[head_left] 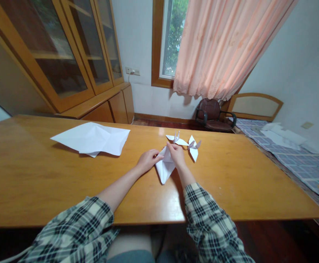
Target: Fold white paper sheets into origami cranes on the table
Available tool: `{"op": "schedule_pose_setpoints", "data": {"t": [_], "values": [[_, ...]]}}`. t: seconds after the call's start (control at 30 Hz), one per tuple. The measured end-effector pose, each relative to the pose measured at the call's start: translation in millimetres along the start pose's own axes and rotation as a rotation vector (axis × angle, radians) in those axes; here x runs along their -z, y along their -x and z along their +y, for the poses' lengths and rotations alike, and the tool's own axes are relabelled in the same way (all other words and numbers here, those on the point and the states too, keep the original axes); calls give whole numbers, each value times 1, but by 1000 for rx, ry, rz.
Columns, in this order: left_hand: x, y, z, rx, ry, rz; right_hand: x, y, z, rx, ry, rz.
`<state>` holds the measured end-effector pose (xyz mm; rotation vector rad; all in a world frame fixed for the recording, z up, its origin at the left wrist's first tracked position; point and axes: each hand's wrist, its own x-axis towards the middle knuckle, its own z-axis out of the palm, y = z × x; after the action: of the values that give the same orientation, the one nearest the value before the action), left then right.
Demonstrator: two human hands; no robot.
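Note:
A partly folded sheet of white paper [165, 168] lies on the wooden table between my two hands, its pointed end toward me. My left hand [147, 160] grips its left edge, the thumb lying on top of the paper. At the upper right side, my right hand [176, 153] pinches the paper between thumb and fingers, hiding part of it. Just beyond my right hand stand two finished paper cranes: one crane [177, 139] directly behind it and another crane [193, 148] to its right.
Creased white paper sheets [96, 138] lie at the left on the table [230, 182]. A glass-door cabinet [66, 47] stands beyond the table's left side. Past the far edge are a brown armchair [210, 113] and, to the right, a bed [293, 157].

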<state>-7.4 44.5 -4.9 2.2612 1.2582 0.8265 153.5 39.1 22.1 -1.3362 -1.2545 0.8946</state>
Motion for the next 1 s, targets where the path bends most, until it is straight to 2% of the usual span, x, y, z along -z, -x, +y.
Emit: {"op": "schedule_pose_setpoints", "data": {"t": [0.17, 0.33, 0.43, 1.0], "values": [[5, 0, -1, -42, -10, -51, 1, -1, 5, -19, -31, 4], [22, 7, -6, -158, 89, -167, 4, -2, 7, -8, 24, 22], [29, 12, -9, -168, 97, -211, 4, -2, 5, -14, 44, 10], [19, 14, -3, -127, -178, -155, 1, 3, 3, 12, 26, 0]]}}
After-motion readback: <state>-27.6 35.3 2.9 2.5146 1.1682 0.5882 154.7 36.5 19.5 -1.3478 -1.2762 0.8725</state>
